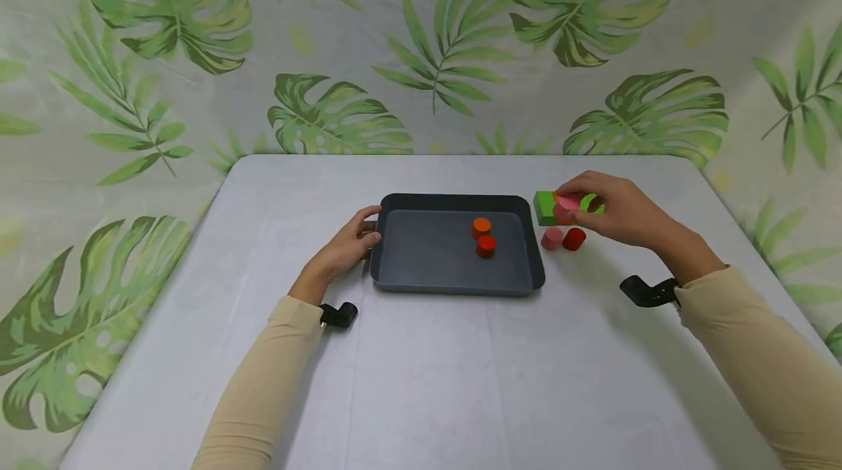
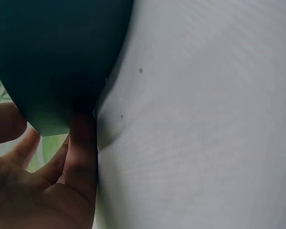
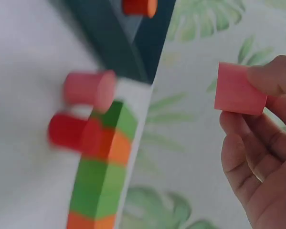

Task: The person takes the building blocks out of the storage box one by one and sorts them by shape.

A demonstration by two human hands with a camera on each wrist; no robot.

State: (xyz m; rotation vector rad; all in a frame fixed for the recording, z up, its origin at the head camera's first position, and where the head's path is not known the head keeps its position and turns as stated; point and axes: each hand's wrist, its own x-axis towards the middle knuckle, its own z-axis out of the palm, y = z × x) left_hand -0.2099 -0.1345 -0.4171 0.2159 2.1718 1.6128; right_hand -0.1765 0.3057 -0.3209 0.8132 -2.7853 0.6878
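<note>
My right hand [image 1: 621, 210] pinches a pink cylinder block [image 3: 238, 89] between thumb and fingers, raised above a row of green and orange blocks [image 3: 102, 174]. Just in front of that row, a second pink cylinder [image 1: 552, 238] and a red cylinder [image 1: 574, 239] are side by side on the table. At the dark grey tray's [image 1: 427, 258] left side, my left hand [image 1: 345, 245] grips the wall by its fingertips. The left wrist view shows fingers on either side of the tray's edge. Inside the tray are an orange cylinder [image 1: 482, 228] and a red-orange one [image 1: 486, 245], close together.
A white cloth covers the table [image 1: 421, 368]. Behind it hangs a leaf-patterned curtain [image 1: 460, 119], close to the table's back edge. The tray's raised rim stands between my two hands.
</note>
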